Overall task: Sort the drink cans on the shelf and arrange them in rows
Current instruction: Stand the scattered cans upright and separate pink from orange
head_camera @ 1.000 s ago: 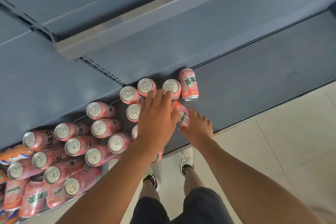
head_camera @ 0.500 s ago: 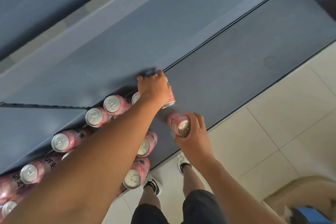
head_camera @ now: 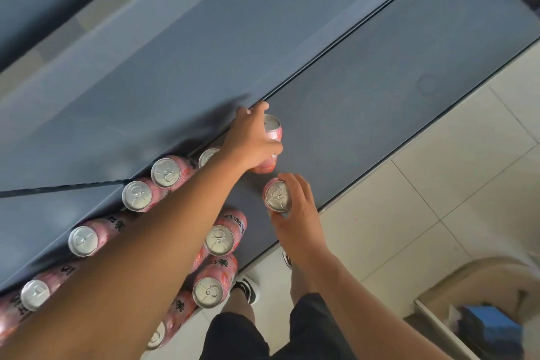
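Observation:
Several pink drink cans stand on a dark grey shelf (head_camera: 365, 131). My left hand (head_camera: 251, 140) reaches to the back of the shelf and grips one pink can (head_camera: 271, 137) that lies tilted against the rear wall. My right hand (head_camera: 295, 207) holds a second upright pink can (head_camera: 277, 196) near the shelf's front edge, fingers curled round its side. Other pink cans (head_camera: 166, 172) stand in rows to the left, partly hidden under my left forearm.
The right half of the shelf is bare grey surface. Pale floor tiles (head_camera: 438, 199) lie below the shelf's front edge. A beige container (head_camera: 482, 286) with a blue item (head_camera: 491, 330) sits at the lower right. My shoes (head_camera: 248, 286) show by the shelf.
My left hand has shifted its can further back and right along the rear wall. My right hand has set its can upright and loosened a little. The view has swung right.

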Demonstrator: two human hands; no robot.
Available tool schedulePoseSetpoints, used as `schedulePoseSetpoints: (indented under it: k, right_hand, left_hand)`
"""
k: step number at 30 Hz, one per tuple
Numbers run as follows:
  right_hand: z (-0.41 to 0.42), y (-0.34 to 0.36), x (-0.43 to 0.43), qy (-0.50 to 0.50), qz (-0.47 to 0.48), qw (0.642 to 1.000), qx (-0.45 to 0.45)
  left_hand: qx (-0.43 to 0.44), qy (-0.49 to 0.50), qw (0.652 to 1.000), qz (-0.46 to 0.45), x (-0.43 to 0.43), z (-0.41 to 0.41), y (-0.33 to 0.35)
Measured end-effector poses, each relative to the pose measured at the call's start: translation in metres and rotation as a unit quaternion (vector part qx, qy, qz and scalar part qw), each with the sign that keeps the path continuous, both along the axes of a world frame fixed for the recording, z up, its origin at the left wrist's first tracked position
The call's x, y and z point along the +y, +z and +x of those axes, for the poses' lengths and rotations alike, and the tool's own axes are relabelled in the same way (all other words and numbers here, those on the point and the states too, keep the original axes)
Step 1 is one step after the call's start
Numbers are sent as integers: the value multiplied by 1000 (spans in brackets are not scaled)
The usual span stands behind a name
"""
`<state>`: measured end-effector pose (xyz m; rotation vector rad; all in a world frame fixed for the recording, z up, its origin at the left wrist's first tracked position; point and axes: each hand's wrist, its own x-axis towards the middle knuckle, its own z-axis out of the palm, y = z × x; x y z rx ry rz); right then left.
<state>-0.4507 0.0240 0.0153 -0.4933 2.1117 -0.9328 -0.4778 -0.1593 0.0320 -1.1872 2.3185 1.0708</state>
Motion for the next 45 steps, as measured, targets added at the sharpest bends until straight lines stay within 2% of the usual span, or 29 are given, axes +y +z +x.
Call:
schedulePoseSetpoints:
  k: [3, 7, 13, 17, 21, 24, 27, 34, 40, 45]
  right_hand:
    - [-1, 5, -6, -12, 7, 1000, -17]
    - [-2, 10, -13, 14, 16, 999, -26]
    - [1, 19, -9, 82, 55, 994, 37]
    - [1, 39, -11, 122, 71, 987, 81]
    - [6, 78, -25, 173, 60, 965, 187]
    - [14, 106, -36, 243, 71, 941, 226]
    - [30, 127, -45, 314, 67, 911, 260]
    - [98, 170, -53, 441, 48, 837, 321]
    - [181, 188, -44, 529, 21, 781, 331]
    - [261, 190, -31, 557, 6, 748, 361]
  left_hand:
    - [38, -34, 997, -50, 5, 17, 4]
    - [38, -65, 993, -91, 9, 31, 2]
    - [5, -115, 992, -47, 6, 40, 13]
    - [70, -108, 985, -117, 16, 58, 41]
    - [101, -104, 969, -198, 36, 97, 71]
    - [71, -67, 966, -239, 49, 136, 94]
    - [3, -8, 963, -271, 60, 176, 114]
    - [-130, 155, 931, -305, 101, 278, 157]
    - [-155, 271, 904, -291, 141, 368, 175]
    - [-165, 341, 888, -259, 179, 448, 176]
